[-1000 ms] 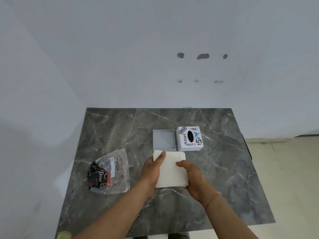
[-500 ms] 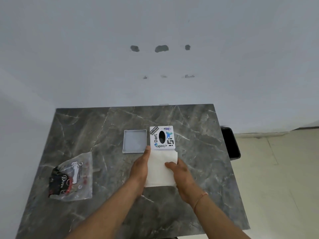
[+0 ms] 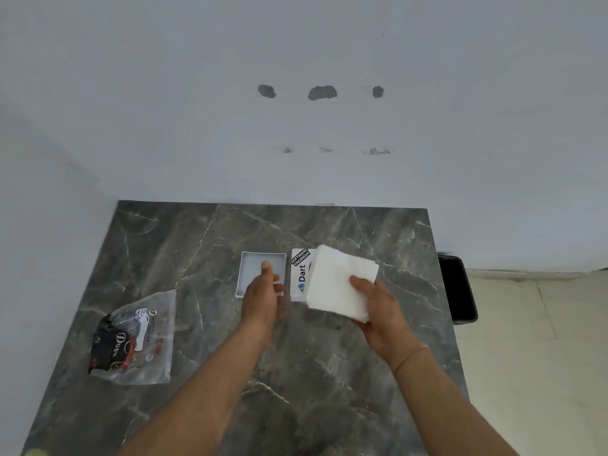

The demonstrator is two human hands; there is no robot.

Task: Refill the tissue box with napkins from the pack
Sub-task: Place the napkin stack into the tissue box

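Note:
My right hand (image 3: 381,309) grips a white stack of napkins (image 3: 340,281) by its near right corner and holds it lifted and tilted over the white tissue box lid (image 3: 301,274), which carries "Dart" and "Software Engineer" stickers and is mostly hidden by the stack. My left hand (image 3: 261,292) hovers with fingers spread over the near edge of the shallow grey tissue box tray (image 3: 263,263), which lies open side up just left of the lid. The clear plastic napkin pack (image 3: 136,339) with dark print lies at the table's left.
Everything rests on a dark grey marble table (image 3: 329,373) set against a white wall (image 3: 296,126). A black bin (image 3: 457,287) stands on the floor past the table's right edge.
The napkin stack lay on the table under both hands; my right hand has lifted it up and right over the lid. My left hand let go and moved to the tray.

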